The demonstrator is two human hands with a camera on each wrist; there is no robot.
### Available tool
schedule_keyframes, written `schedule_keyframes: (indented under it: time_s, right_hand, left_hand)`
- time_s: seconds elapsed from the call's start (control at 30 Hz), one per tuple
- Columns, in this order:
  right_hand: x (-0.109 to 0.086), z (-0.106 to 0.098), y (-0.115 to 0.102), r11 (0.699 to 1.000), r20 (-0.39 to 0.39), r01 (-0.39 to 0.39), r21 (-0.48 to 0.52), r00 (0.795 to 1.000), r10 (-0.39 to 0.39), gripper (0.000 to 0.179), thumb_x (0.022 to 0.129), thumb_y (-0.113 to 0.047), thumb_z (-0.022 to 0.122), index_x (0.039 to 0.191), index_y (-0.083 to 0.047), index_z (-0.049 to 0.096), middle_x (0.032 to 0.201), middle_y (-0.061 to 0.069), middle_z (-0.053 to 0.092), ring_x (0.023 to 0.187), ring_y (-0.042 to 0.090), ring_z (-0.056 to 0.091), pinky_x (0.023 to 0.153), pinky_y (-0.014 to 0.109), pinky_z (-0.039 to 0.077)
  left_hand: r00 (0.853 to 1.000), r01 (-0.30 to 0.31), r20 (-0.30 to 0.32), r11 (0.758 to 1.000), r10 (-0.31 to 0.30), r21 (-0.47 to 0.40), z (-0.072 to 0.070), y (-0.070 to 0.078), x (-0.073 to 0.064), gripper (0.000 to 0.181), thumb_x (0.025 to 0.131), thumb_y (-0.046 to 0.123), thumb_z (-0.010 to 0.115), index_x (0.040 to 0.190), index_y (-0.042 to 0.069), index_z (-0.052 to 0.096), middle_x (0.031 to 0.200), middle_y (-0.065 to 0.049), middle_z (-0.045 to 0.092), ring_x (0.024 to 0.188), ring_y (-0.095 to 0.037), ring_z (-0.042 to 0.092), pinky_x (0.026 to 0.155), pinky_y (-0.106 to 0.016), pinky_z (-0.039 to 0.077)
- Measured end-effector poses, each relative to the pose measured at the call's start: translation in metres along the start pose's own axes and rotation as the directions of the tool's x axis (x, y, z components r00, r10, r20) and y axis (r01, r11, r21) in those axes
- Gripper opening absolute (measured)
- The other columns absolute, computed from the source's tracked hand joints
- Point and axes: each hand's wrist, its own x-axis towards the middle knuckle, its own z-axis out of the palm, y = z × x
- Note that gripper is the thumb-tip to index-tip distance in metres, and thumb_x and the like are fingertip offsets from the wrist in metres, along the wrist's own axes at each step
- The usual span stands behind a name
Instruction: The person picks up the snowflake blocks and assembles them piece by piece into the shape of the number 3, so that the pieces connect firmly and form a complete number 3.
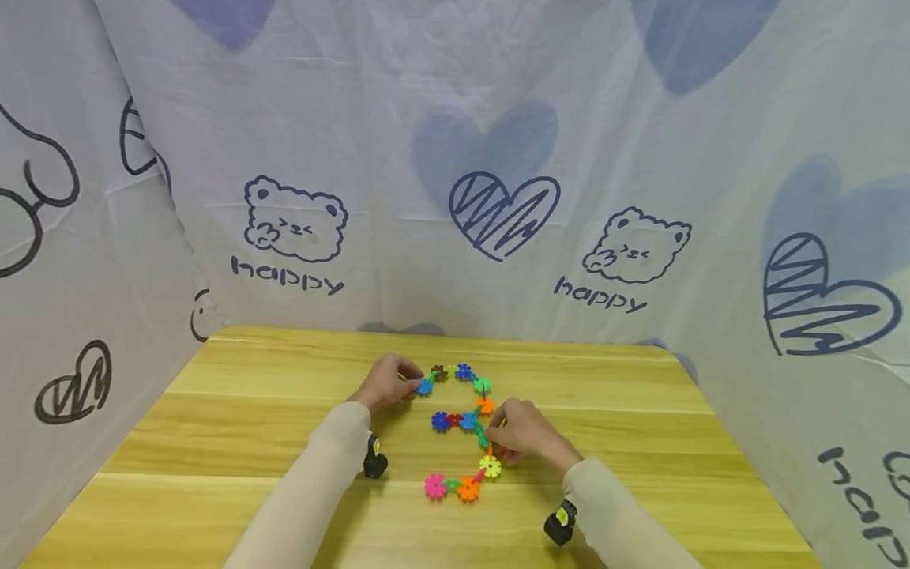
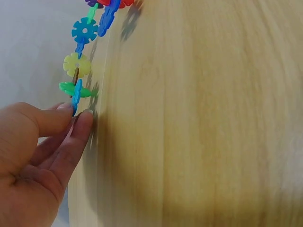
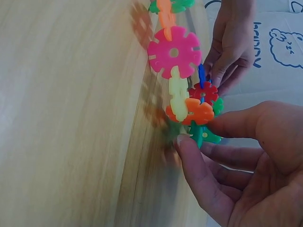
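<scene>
A chain of colourful notched plastic discs (image 1: 464, 371) lies on the table in the shape of a 3. My left hand (image 1: 387, 382) pinches the blue disc (image 2: 76, 97) at the chain's upper left end between thumb and fingertips. At the right side of the chain, my right hand (image 1: 524, 431) has its thumb and a finger round a green disc (image 3: 199, 135) beside an orange one (image 3: 198, 111). A pink disc (image 1: 436, 486) forms the lower left end. A dark blue disc (image 1: 441, 421) ends the middle arm.
The chain rests on a light wooden table (image 1: 235, 442). White cloth (image 1: 398, 158) printed with hearts and bears hangs behind and at both sides of it. A black wrist camera (image 1: 374, 457) sits on the left wrist and another camera (image 1: 560, 523) on the right.
</scene>
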Motion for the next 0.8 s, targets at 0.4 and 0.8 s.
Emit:
schedule_keyframes:
  time_s: [0.4,0.8]
  right_hand:
    - [-0.0008,0.0024,0.0014,1.000,-0.011,-0.007,-0.008,1.000,0.007,0.016,0.098,-0.011,0.067,0.095,0.002,0.076,0.066,0.010,0.069,0.051,0.018,0.069,0.052,0.032,0.061]
    - [0.0013,0.0060,-0.0012,1.000,0.008,-0.005,0.013,1.000,0.005,0.017,0.099,-0.010,0.066,0.099,0.004,0.075,0.068,0.010,0.070,0.054,0.020,0.070,0.054,0.032,0.061]
  left_hand:
    - [1.000,-0.003,0.004,1.000,0.003,0.027,0.0041,-0.0015,0.0030,0.017,0.095,0.000,0.070,0.110,-0.003,0.076,0.096,-0.014,0.074,0.073,-0.016,0.068,0.065,-0.025,0.056]
    - [1.000,-0.006,0.006,1.000,0.006,0.021,0.0031,-0.0044,0.0038,0.017,0.095,0.000,0.068,0.111,-0.003,0.075,0.100,-0.015,0.074,0.076,-0.016,0.069,0.068,-0.026,0.058]
